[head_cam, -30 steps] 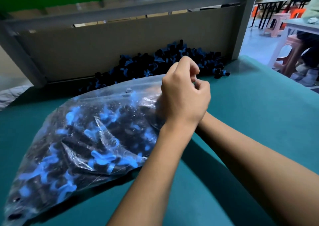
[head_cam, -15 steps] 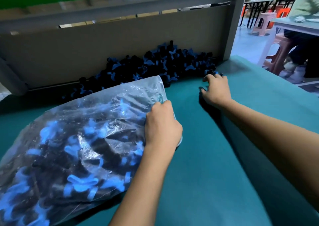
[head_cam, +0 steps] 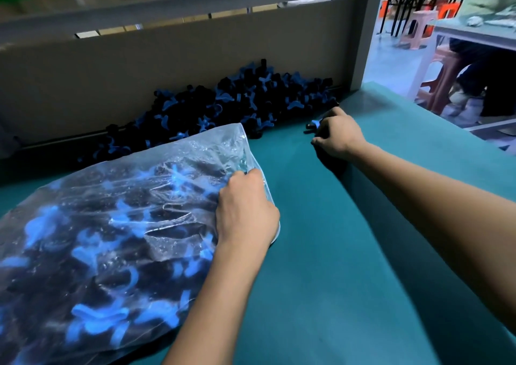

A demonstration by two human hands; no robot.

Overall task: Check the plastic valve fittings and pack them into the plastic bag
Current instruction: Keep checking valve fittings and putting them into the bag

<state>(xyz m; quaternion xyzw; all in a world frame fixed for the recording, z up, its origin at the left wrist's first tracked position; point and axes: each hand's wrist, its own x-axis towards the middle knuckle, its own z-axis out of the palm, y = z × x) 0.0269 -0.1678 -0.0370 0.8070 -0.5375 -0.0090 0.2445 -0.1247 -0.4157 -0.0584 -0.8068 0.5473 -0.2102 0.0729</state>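
Plastic bag [head_cam: 106, 239], packed with black-and-blue fittings, laid on green table [head_cam: 349, 267] at left. Bag's open edge gripped by left hand [head_cam: 245, 211], fingers curled into film. Loose fitting [head_cam: 313, 124] pinched by right hand [head_cam: 337, 135] just beside right end of fittings pile [head_cam: 237, 105], heaped along back board [head_cam: 139, 66]. Hands kept well apart.

Plastic bag [head_cam: 117, 225]: 1, on the tabletop [head_cam: 335, 253], filled with fittings too many to count. Loose pile of valve fittings [head_cam: 237, 102]: 1, behind the bag. Hands: 2. Stools [head_cam: 444, 82] beyond the tabletop: 2.
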